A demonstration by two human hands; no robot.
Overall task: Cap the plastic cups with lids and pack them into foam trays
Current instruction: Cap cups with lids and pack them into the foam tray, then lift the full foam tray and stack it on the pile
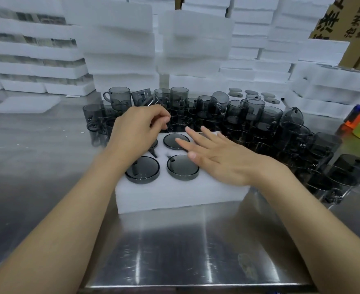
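Steel counter (174, 251), seen from its near edge, with both bare forearms reaching forward over it. White foam tray (174, 194) at centre, standing on the counter; smoky grey plastic cups sit sunk in its wells with lids on, two in the front row (front-left cup (142, 169), front-middle cup (182, 167)) and one in the rear row (rear-middle cup (173, 141)). Right hand (223, 160) lies flat over the right part of the tray, grip apart, fingers straight, their tips over the rear-middle cup's lid. Left hand (136, 130) hovers above the tray's rear-left corner, fingers curled toward the thumb; whether the grip holds anything cannot be told. Just behind the tray and along its right side, a dense crowd of loose cups (249, 115), mostly upright, some tilted. Farther right, spare lids (253, 95) lie flat on a white surface. Background: tall foam stacks (119, 45) and a cardboard box (344, 20) at upper right.
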